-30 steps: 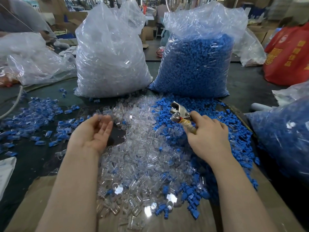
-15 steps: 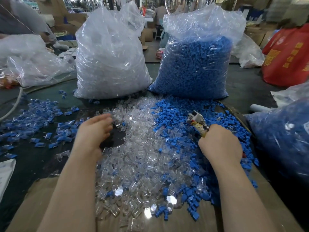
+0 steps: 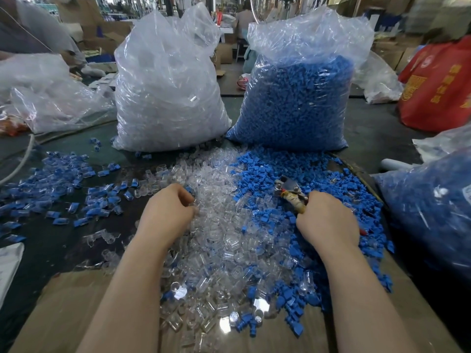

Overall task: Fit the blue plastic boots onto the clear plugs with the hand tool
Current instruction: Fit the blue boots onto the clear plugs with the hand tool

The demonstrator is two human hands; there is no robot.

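- The left hand lies knuckles-up on the heap of clear plugs, fingers curled down into it. Whether it has a plug pinched already cannot be told, since the fingertips are hidden.
- The right hand is wrapped round the taped handle of the tool, whose metal head points up and away over the loose blue boots.
- Plugs lie mid-counter, boots just to their right, and the two heaps mingle where they meet. Finished-looking pairs are scattered at the left of the counter.
- The step in hand looks like picking one plug.
- Take a single plug from the top of the heap rather than digging; these are slick and will slide away under a push.
- Turn it in the fingertips so its open end faces the tool before bringing the hands together.
- Bring the tool head down low over the boots, so one can be picked up squarely and not crooked.
- Keep the elbows in: the full bags stand just behind the heaps.
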